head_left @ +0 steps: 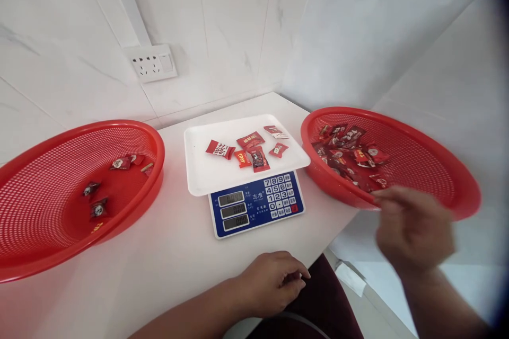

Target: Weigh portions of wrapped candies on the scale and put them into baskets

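Note:
My left hand (274,283) rests at the front edge of the table, below the scale. Its fingers curl loosely, thumb apart, with nothing in them. Beside the near rim of the right red basket (433,161) is my right hand (413,228), slightly blurred, its fingers curled closed; whatever they hold, if anything, is hidden. Many small red-wrapped packets (350,151) lie piled in that basket. Between the baskets stands a blue-and-white digital scale (258,204). Several packets (250,140) are spread over its white tray (207,175).
The left red basket (131,222) holds several dark and red packets (99,206). Both baskets flank the scale on a white table (170,265). A socket panel (153,63) is on the tiled wall behind. At right, the floor shows below the table edge.

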